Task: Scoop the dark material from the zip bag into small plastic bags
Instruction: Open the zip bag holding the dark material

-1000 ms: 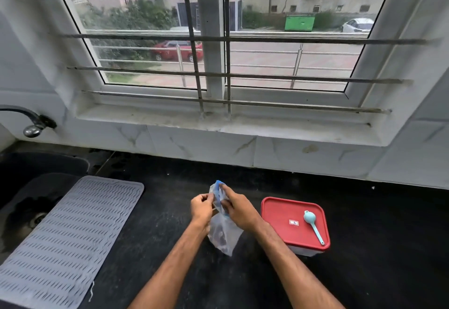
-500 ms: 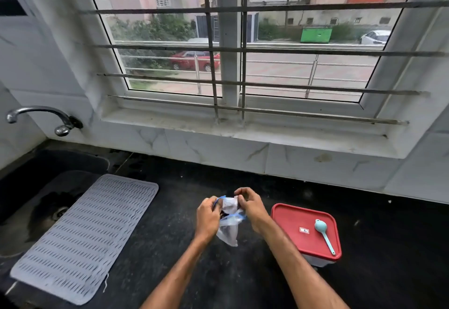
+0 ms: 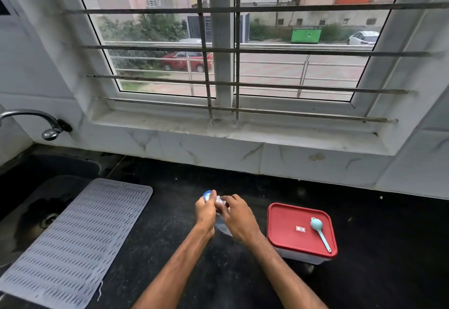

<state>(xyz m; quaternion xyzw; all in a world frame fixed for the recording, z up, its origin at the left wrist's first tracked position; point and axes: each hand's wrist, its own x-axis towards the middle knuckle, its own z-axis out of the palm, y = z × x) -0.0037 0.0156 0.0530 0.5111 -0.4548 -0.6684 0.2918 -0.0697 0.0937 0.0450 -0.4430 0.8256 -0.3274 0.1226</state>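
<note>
Barred window fills the upper half of the frame, street and parked cars outside. Black counter runs across the lower half. Dark sink at left edge; grey slotted mat lies lower left, partly over the sink. Box with red lid sits lower right, lid on. Two bare forearms come up from the bottom edge, meeting at lower centre. Left hand has fingers curled round the blue-edged top of a small clear bag; right hand pinches the crumpled plastic just beside it, the two hands nearly touching. Bag is held above the counter between the hands, left of the box, its lower part hanging below the knuckles; contents cannot be made out. Tap curves out of the wall at mid left. Pale blue scoop rests on the red lid, bowl toward the window.
</note>
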